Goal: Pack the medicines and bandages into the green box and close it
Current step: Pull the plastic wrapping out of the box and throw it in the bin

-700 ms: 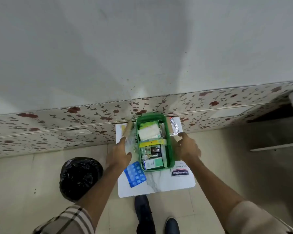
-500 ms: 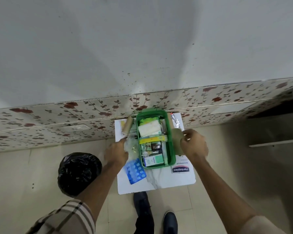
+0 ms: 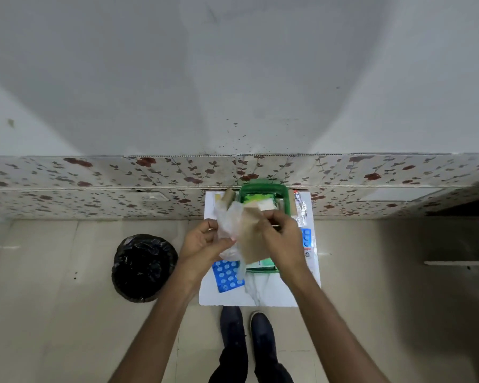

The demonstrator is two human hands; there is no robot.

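Note:
The green box [image 3: 285,199] stands open on a small white table [image 3: 271,295] against the wall, filled with packets and cartons. Above it, my left hand [image 3: 202,241] pinches a clear plastic wrapper [image 3: 228,219]. My right hand [image 3: 281,236] holds a tan bandage [image 3: 250,236] that sits partly inside that wrapper. Both hands hide the middle of the box. A blue blister pack [image 3: 227,275] lies on the table left of the box. Another blue blister pack [image 3: 306,237] and a silver foil strip [image 3: 300,207] lie on the right. A tan roll [image 3: 228,196] rests at the back left.
A black-lined waste bin [image 3: 144,268] stands on the tiled floor left of the table. My shoes [image 3: 246,324] are just under the table's front edge. A flower-patterned wall strip [image 3: 94,186] runs behind the table.
Both hands have come together over the box. The left hand lifted the clear wrapper from the table's left side and the right hand brought the tan bandage from the right side.

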